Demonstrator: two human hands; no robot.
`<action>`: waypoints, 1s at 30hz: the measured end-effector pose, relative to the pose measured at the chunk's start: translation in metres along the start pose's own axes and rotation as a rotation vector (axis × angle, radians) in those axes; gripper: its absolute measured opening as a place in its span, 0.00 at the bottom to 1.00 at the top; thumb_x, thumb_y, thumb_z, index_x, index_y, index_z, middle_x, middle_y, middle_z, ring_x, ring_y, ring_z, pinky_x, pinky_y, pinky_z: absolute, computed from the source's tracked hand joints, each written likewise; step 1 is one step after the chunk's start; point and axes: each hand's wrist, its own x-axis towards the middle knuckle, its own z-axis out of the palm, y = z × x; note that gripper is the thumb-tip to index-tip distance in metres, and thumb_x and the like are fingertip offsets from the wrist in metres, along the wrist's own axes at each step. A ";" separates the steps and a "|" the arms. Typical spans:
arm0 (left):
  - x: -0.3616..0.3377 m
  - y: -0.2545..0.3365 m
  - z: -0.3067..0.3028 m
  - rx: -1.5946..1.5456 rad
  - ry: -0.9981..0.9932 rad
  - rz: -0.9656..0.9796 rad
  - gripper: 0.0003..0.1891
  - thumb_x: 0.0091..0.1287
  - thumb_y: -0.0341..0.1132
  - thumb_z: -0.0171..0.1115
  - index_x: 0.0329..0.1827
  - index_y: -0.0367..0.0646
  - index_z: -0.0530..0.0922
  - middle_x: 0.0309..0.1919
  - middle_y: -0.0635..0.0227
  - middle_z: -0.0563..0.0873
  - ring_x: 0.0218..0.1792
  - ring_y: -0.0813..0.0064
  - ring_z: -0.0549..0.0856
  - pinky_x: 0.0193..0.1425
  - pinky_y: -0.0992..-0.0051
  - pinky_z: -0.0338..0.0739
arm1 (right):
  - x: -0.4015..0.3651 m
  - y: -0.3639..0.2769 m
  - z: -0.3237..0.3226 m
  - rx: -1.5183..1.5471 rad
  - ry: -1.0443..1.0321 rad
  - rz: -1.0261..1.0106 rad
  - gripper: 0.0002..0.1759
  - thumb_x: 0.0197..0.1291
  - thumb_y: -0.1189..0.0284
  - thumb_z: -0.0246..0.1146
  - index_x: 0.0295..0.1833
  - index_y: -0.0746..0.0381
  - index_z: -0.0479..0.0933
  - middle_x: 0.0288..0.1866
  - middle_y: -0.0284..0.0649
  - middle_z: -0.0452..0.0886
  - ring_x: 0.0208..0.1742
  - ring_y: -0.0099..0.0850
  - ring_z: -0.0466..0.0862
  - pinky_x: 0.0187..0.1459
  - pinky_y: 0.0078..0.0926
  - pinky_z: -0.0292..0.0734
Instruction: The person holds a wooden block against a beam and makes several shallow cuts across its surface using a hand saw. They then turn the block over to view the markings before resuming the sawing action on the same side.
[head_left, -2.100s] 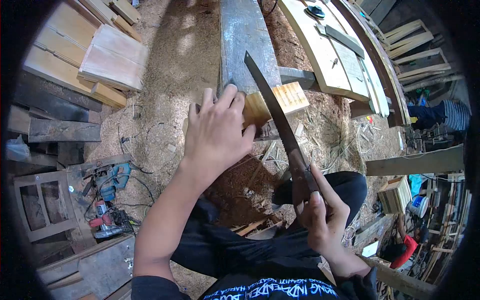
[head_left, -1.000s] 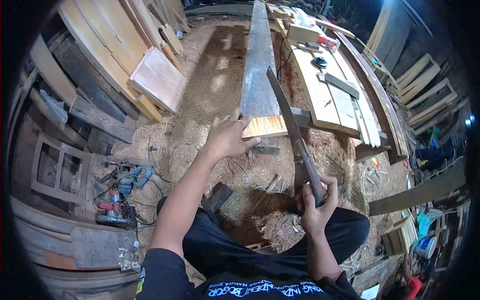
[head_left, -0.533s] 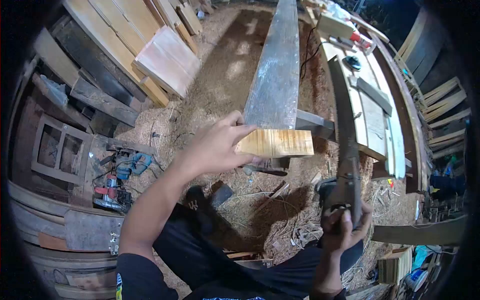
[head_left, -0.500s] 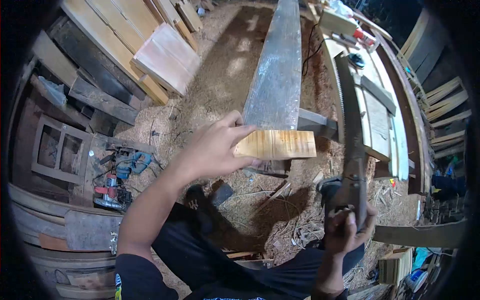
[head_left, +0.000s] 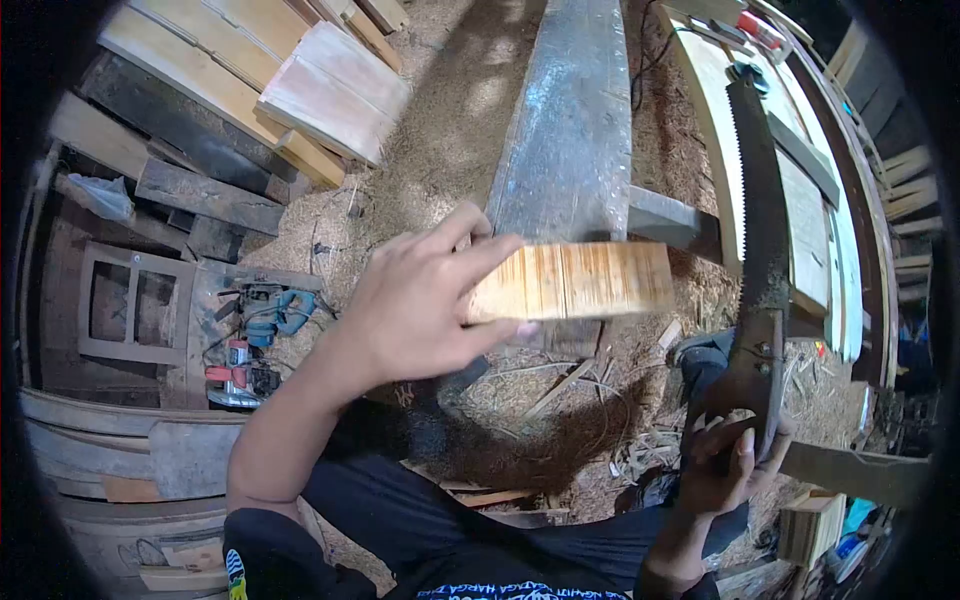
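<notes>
A short light-brown wood block (head_left: 585,280) is gripped at its left end between the thumb and fingers of my left hand (head_left: 425,290). It is over the near end of a long grey plank (head_left: 565,130), and whether it touches the plank cannot be told. A dark line crosses the block's face near its middle. My right hand (head_left: 735,465) is closed around the handle of a hand saw (head_left: 765,230). The saw's blade points up and away, its toothed edge facing left, apart from the block.
Blue and red power tools (head_left: 270,315) lie at the left near a small wooden frame (head_left: 135,305). Pale boards (head_left: 335,90) lean at the upper left. More boards (head_left: 715,150) lie at the right. Shavings and offcuts cover the ground.
The block appears larger and slightly further right, still in my left hand. My right hand and the saw have shifted right in the view. The whole view has shifted a little.
</notes>
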 end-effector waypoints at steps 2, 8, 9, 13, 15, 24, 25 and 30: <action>-0.001 0.002 -0.002 0.025 -0.018 -0.015 0.37 0.61 0.53 0.78 0.71 0.42 0.83 0.55 0.55 0.84 0.51 0.54 0.89 0.56 0.57 0.84 | -0.015 -0.015 0.009 0.068 -0.018 0.017 0.26 0.67 0.61 0.72 0.60 0.64 0.71 0.33 0.37 0.80 0.26 0.22 0.78 0.29 0.16 0.72; -0.005 0.008 -0.005 0.077 -0.070 -0.141 0.40 0.64 0.63 0.74 0.75 0.52 0.80 0.55 0.57 0.82 0.53 0.51 0.89 0.61 0.54 0.83 | -0.054 -0.029 0.002 0.110 -0.069 -0.053 0.25 0.67 0.67 0.71 0.62 0.68 0.71 0.51 0.40 0.80 0.49 0.25 0.80 0.54 0.26 0.78; -0.006 0.009 -0.006 0.095 -0.043 -0.136 0.40 0.64 0.65 0.72 0.75 0.52 0.81 0.52 0.56 0.83 0.52 0.51 0.90 0.62 0.53 0.83 | -0.058 -0.030 0.003 0.130 -0.100 -0.050 0.24 0.68 0.68 0.70 0.63 0.68 0.71 0.52 0.41 0.80 0.49 0.24 0.81 0.53 0.27 0.78; -0.008 0.010 -0.010 0.115 -0.046 -0.173 0.42 0.64 0.69 0.70 0.75 0.54 0.81 0.53 0.54 0.83 0.52 0.51 0.90 0.61 0.55 0.84 | -0.071 -0.051 0.018 0.183 -0.219 0.007 0.23 0.69 0.72 0.67 0.65 0.69 0.70 0.47 0.41 0.82 0.39 0.22 0.81 0.42 0.21 0.78; -0.005 0.007 -0.008 0.137 -0.074 -0.138 0.41 0.64 0.72 0.68 0.76 0.57 0.81 0.52 0.55 0.84 0.54 0.52 0.90 0.59 0.56 0.84 | -0.075 -0.060 0.029 0.267 -0.300 0.004 0.21 0.72 0.78 0.62 0.67 0.68 0.67 0.35 0.38 0.79 0.25 0.21 0.77 0.23 0.22 0.72; -0.010 0.003 0.004 0.175 -0.010 -0.081 0.39 0.67 0.70 0.66 0.76 0.60 0.80 0.56 0.56 0.90 0.59 0.52 0.89 0.61 0.54 0.83 | -0.098 -0.074 0.024 0.166 -0.273 -0.043 0.21 0.75 0.75 0.66 0.66 0.65 0.67 0.29 0.33 0.77 0.23 0.19 0.75 0.24 0.19 0.67; -0.010 -0.001 0.008 0.179 0.074 -0.042 0.39 0.67 0.70 0.66 0.76 0.59 0.80 0.57 0.57 0.90 0.59 0.53 0.89 0.61 0.53 0.83 | -0.099 -0.075 0.022 0.158 -0.268 -0.035 0.21 0.75 0.74 0.66 0.66 0.65 0.67 0.29 0.32 0.77 0.24 0.19 0.75 0.24 0.19 0.67; -0.009 0.006 0.001 0.183 0.042 -0.068 0.40 0.67 0.71 0.65 0.75 0.56 0.80 0.54 0.56 0.90 0.57 0.54 0.90 0.62 0.54 0.83 | -0.093 -0.071 0.021 0.112 -0.222 -0.007 0.20 0.72 0.73 0.69 0.63 0.66 0.71 0.34 0.31 0.78 0.28 0.15 0.74 0.29 0.15 0.67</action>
